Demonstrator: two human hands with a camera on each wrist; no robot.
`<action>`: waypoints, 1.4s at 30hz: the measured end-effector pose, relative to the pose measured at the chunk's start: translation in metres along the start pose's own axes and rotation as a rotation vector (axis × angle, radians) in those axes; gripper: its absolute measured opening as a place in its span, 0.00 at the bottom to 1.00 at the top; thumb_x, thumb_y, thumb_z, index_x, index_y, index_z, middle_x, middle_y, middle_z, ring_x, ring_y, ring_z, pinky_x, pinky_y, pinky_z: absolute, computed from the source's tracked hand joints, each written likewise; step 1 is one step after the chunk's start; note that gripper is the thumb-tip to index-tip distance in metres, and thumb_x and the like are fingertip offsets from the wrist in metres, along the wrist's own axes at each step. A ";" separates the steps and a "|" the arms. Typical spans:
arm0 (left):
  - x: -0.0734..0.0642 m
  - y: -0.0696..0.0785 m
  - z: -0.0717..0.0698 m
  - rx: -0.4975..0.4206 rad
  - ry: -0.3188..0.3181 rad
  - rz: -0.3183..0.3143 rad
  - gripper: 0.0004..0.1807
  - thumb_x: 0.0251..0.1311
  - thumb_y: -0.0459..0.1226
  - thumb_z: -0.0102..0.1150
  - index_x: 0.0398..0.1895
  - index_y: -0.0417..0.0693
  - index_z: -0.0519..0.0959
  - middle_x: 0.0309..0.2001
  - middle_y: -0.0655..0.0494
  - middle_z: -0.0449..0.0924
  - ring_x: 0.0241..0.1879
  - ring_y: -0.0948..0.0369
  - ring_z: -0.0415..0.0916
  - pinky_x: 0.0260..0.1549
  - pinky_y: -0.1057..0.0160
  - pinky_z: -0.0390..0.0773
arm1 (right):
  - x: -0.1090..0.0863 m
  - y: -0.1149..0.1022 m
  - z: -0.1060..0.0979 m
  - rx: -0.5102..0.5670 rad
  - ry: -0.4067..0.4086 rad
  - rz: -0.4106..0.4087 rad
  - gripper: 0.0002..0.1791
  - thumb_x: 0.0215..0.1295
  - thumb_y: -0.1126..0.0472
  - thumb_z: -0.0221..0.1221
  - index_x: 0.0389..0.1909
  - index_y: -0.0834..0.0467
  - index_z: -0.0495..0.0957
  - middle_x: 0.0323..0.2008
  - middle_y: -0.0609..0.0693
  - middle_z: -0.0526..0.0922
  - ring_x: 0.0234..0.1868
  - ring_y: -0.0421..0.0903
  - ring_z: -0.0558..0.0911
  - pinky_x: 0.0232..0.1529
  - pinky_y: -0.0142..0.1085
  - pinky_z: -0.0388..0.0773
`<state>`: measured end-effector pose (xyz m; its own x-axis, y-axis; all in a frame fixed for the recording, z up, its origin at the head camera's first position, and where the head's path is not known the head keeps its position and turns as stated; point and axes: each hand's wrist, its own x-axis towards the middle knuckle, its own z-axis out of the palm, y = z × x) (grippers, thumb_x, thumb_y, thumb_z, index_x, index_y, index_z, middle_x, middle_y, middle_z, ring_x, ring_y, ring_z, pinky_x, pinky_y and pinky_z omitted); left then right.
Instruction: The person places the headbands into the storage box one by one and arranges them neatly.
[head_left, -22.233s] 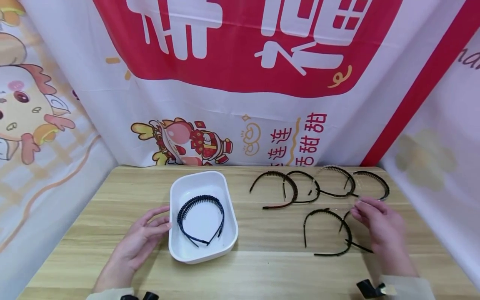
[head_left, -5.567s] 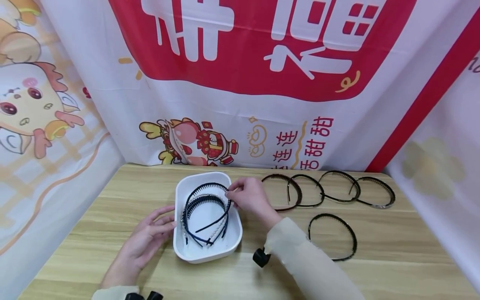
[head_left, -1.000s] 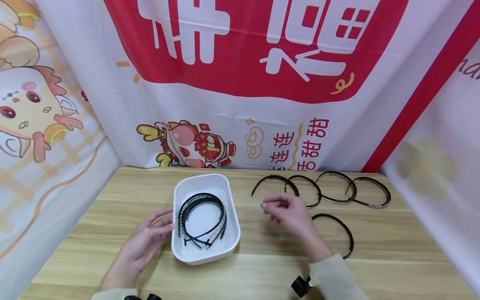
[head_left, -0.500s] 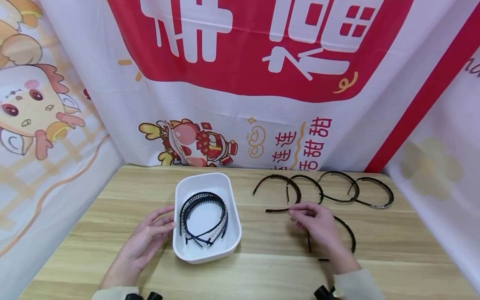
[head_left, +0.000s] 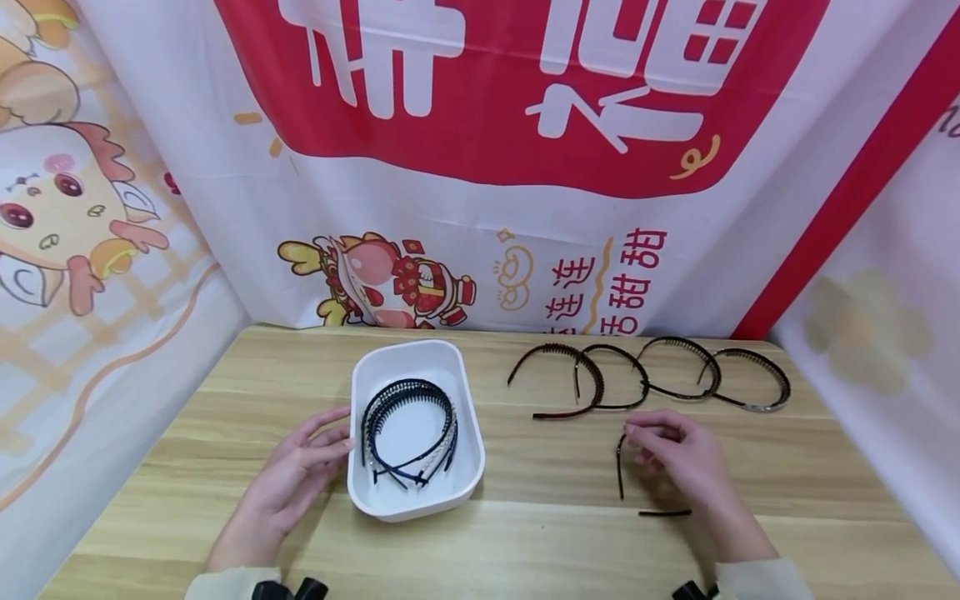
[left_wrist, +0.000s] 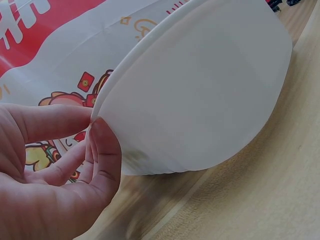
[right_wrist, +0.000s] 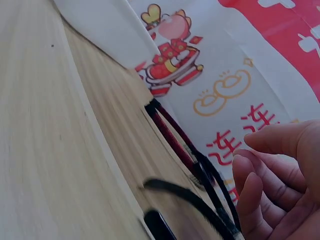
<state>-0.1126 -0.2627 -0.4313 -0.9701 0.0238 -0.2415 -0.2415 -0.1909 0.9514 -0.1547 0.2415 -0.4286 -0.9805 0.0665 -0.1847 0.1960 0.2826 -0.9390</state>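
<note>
My left hand (head_left: 288, 483) rests its fingertips against the left side of a white plastic box (head_left: 467, 477). The left wrist view has the thumb and fingers at the rim of this box (left_wrist: 200, 90). Several black toothed headbands (head_left: 372, 414) lie stacked inside, one with pale beads. My right hand (head_left: 678, 454) is over a single black headband (head_left: 620, 473) on the table, covering most of its arc. Its thumb and fingertips are near the band's upper left, loosely bent. From the right wrist, that hand (right_wrist: 270, 185) shows nothing between its fingertips, above the headband (right_wrist: 192, 195).
Along the back of the wooden table (head_left: 540, 542) lies an overlapping row: a reddish-brown headband (head_left: 598, 387), a black headband (head_left: 645, 379), and further black ones to the right. Printed fabric (head_left: 480, 192) hangs close behind and on both sides.
Over the last second my right hand has moved right, away from the box, to the nearer headband. Earlier, it lowered another headband into the box. My left hand has stayed at the box.
</note>
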 end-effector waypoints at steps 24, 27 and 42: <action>0.001 0.002 0.000 -0.001 0.008 -0.009 0.29 0.71 0.25 0.58 0.72 0.51 0.69 0.50 0.60 0.82 0.51 0.65 0.82 0.58 0.66 0.82 | -0.007 0.030 -0.092 -0.216 0.078 0.084 0.14 0.71 0.46 0.71 0.48 0.49 0.87 0.29 0.35 0.85 0.32 0.36 0.81 0.35 0.33 0.82; 0.000 0.002 0.001 -0.001 0.009 -0.010 0.30 0.70 0.25 0.58 0.73 0.50 0.68 0.50 0.60 0.82 0.51 0.65 0.82 0.58 0.67 0.82 | -0.006 0.033 -0.098 -0.308 0.063 0.100 0.21 0.71 0.44 0.70 0.53 0.56 0.86 0.31 0.36 0.85 0.33 0.36 0.80 0.36 0.33 0.81; -0.001 0.003 0.004 -0.017 0.005 -0.013 0.29 0.70 0.24 0.58 0.72 0.49 0.68 0.49 0.60 0.82 0.50 0.65 0.81 0.57 0.68 0.82 | -0.002 0.039 -0.101 -0.446 -0.044 0.146 0.27 0.69 0.41 0.71 0.53 0.61 0.83 0.32 0.45 0.84 0.32 0.41 0.80 0.32 0.34 0.79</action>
<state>-0.1121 -0.2595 -0.4274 -0.9666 0.0217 -0.2552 -0.2541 -0.2070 0.9448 -0.1438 0.3492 -0.4358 -0.9400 0.0982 -0.3266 0.3076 0.6576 -0.6877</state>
